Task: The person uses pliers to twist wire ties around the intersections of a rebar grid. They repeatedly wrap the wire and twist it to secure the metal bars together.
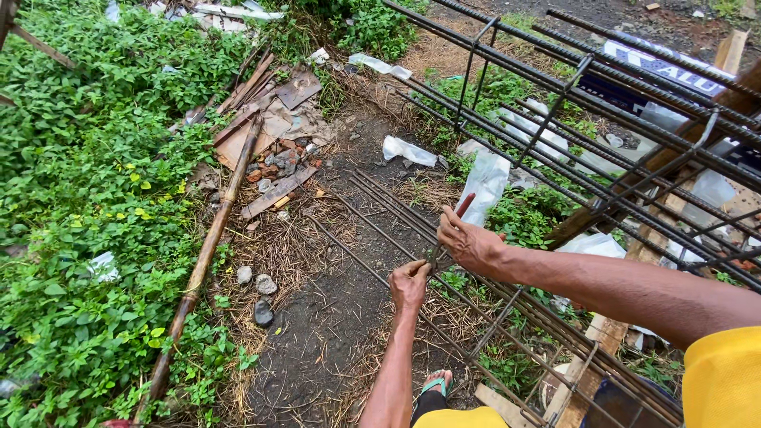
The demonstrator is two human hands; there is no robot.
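Note:
My left hand (408, 285) is closed around the end of a thin steel bar of the low rebar cage (515, 325), which lies on the ground and runs off to the lower right. Just above it, my right hand (468, 242) grips a tool with a red handle (464, 205). The handle sticks up past my fingers, and the working end points down toward my left hand. What the tool's tip touches is hidden between the hands. Several loose bars (380, 202) reach out from the cage over the dark soil.
A second, larger rebar cage (602, 103) rests raised on wooden supports at the upper right. A long bamboo pole (208, 246), boards and broken bricks (273, 135), stones (261, 285) and white plastic bags (408, 150) lie about. Thick green weeds (87, 198) fill the left. My sandalled foot (436, 386) stands below.

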